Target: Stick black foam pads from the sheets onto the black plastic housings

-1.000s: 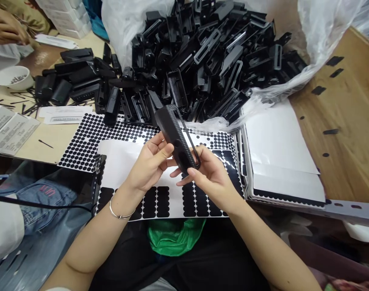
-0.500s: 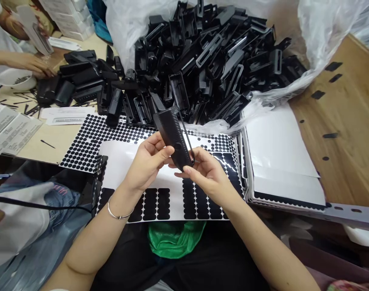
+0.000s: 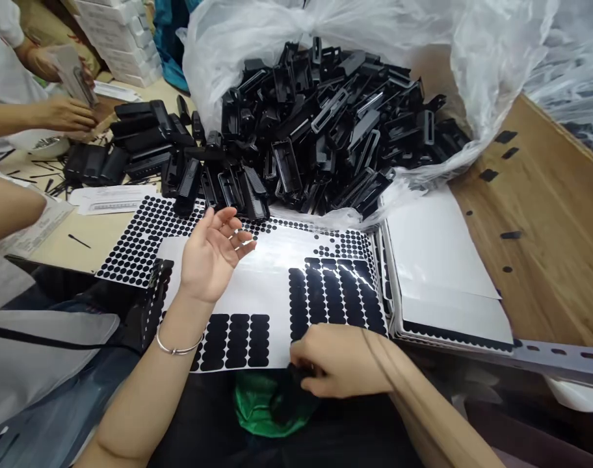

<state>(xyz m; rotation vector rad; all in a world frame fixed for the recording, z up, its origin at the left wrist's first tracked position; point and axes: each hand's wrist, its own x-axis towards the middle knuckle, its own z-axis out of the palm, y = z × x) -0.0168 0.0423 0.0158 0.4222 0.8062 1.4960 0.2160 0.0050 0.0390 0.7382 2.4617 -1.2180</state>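
My left hand [image 3: 211, 257] hovers palm up over the white sticker sheet [image 3: 257, 276], fingers apart and holding nothing. It is just in front of a loose row of black plastic casings [image 3: 186, 185]. My right hand [image 3: 338, 361] is low at the front edge of the sheet, its fingers curled round a black plastic casing [image 3: 296, 390]. Most of that casing is dark, blurred and partly hidden by the hand. Directly below it lies a green bag [image 3: 257, 406] at my lap. Rows of black round-ended stickers [image 3: 338, 292] show on the sheet.
A large heap of black casings [image 3: 320, 130] fills a clear plastic bag [image 3: 203, 58] behind the sheet. On the right, a stack of white sheets [image 3: 443, 260] adjoins a wooden board [image 3: 545, 247]. At left, a co-worker's hand [image 3: 69, 116] is beside more casings and white boxes [image 3: 125, 45].
My left hand has let go of the black casing and moved left, opening. My right hand has carried the casing down towards me, over the green bag. A co-worker's arm has entered at left.
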